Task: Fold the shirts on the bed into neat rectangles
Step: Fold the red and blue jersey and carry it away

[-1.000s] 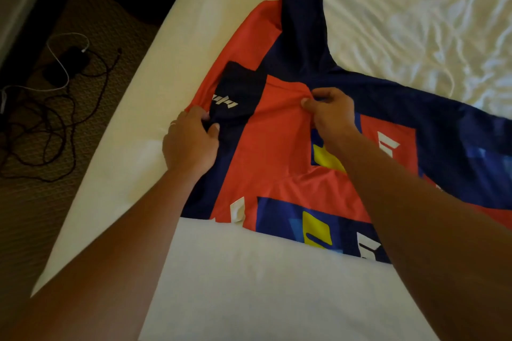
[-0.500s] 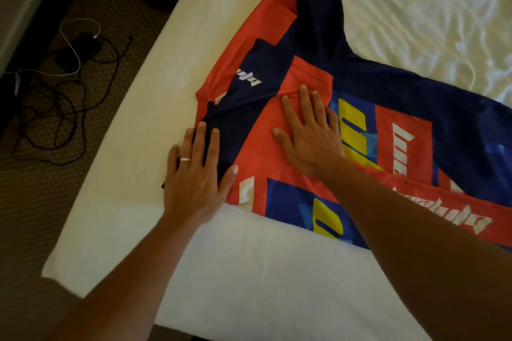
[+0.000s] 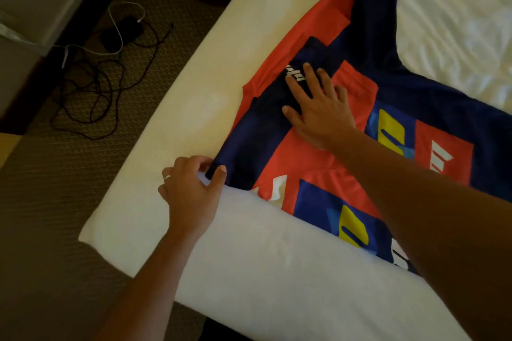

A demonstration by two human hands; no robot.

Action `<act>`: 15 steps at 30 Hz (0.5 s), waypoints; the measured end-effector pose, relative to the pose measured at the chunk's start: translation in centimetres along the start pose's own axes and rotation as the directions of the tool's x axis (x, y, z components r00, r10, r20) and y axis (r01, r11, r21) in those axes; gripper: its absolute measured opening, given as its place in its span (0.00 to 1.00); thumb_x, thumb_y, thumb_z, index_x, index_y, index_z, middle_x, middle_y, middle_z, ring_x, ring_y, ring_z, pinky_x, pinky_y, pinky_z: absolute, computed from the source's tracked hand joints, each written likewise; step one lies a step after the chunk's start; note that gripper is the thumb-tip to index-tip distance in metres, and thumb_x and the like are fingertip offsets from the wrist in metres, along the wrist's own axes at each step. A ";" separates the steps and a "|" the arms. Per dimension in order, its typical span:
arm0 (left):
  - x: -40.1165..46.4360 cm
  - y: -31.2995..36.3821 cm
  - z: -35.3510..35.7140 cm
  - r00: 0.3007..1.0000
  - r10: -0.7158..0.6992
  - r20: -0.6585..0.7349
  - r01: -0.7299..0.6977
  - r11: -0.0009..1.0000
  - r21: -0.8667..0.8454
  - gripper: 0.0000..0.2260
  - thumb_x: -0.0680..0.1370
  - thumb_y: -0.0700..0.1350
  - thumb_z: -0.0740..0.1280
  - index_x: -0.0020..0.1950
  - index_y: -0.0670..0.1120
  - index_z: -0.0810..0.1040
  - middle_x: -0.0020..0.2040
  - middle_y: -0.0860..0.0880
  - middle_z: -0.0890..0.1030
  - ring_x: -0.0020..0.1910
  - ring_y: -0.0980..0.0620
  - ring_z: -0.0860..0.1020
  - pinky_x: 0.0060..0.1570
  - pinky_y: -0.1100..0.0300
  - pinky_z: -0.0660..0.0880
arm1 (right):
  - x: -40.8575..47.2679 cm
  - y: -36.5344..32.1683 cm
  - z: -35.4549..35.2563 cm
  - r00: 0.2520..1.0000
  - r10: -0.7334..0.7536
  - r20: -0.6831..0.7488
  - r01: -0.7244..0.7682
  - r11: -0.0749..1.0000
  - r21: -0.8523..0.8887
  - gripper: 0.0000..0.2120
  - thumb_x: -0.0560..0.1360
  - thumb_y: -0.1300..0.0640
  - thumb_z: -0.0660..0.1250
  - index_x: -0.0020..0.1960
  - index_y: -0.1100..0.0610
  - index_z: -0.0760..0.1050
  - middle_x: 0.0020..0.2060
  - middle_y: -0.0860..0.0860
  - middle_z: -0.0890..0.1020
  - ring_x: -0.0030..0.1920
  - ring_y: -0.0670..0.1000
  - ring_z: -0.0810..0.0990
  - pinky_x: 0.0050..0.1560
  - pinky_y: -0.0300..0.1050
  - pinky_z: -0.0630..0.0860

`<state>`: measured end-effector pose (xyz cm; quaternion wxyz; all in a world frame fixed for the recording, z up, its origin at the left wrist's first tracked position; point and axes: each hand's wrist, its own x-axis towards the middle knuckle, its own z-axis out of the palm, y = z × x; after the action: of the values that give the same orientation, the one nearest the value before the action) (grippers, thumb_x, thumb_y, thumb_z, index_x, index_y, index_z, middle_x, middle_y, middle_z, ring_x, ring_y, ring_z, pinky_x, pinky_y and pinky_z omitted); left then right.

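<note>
Left grip pinches shirt corner; right grip spread flat; shirt runs left-right.

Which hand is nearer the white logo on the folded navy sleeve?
Right. The right hand lies flat on the shirt, fingertips touching the white logo. The left hand pinches the shirt's near corner, well short of it.

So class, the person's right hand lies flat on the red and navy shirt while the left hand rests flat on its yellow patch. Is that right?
Not quite. The head view shows the left hand pinching the shirt's navy corner at the bed's edge, not flat on yellow. The right hand does lie flat.
</note>
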<state>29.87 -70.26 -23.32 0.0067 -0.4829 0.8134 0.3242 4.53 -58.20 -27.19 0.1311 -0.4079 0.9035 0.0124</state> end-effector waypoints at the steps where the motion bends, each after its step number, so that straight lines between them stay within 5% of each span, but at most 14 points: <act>1: 0.0 0.0 -0.4 1.000 0.014 0.003 -0.014 0.997 -0.071 0.09 0.79 0.50 0.71 0.56 0.50 0.79 0.54 0.53 0.79 0.57 0.51 0.70 0.57 0.51 0.67 | 0.1 0.0 0.0 1.000 0.004 0.007 -0.004 1.000 0.003 0.31 0.82 0.37 0.50 0.82 0.47 0.53 0.81 0.55 0.52 0.79 0.60 0.54 0.70 0.62 0.60; 6: 0.2 -0.3 -1.4 0.990 0.142 -0.027 -0.144 0.964 -0.224 0.04 0.80 0.48 0.69 0.53 0.55 0.77 0.46 0.65 0.77 0.48 0.54 0.75 0.48 0.57 0.73 | 0.1 -0.4 -0.2 0.999 0.023 0.035 -0.024 1.000 0.017 0.34 0.79 0.35 0.45 0.81 0.46 0.53 0.82 0.54 0.51 0.80 0.60 0.53 0.71 0.63 0.60; 11: 1.0 -0.5 -1.3 0.997 0.037 -0.060 -0.054 0.951 -0.305 0.04 0.82 0.49 0.66 0.54 0.49 0.76 0.45 0.59 0.78 0.45 0.56 0.78 0.42 0.72 0.72 | 0.3 -0.1 -0.2 0.998 0.043 0.042 -0.045 0.998 0.040 0.33 0.79 0.34 0.45 0.82 0.44 0.51 0.82 0.53 0.49 0.80 0.59 0.51 0.72 0.64 0.58; 15: 2.1 -1.4 -0.9 0.988 0.143 -0.054 -0.150 0.976 -0.159 0.11 0.82 0.51 0.65 0.57 0.45 0.77 0.46 0.50 0.81 0.41 0.52 0.77 0.40 0.62 0.74 | 0.6 0.3 0.1 0.998 0.037 0.052 -0.038 0.999 0.031 0.32 0.82 0.34 0.47 0.82 0.44 0.48 0.82 0.52 0.47 0.81 0.58 0.48 0.73 0.64 0.56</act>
<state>30.13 -72.82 -24.02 -0.0741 -0.4273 0.8176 0.3788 3.94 -58.39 -27.42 0.1607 -0.3883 0.9073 0.0110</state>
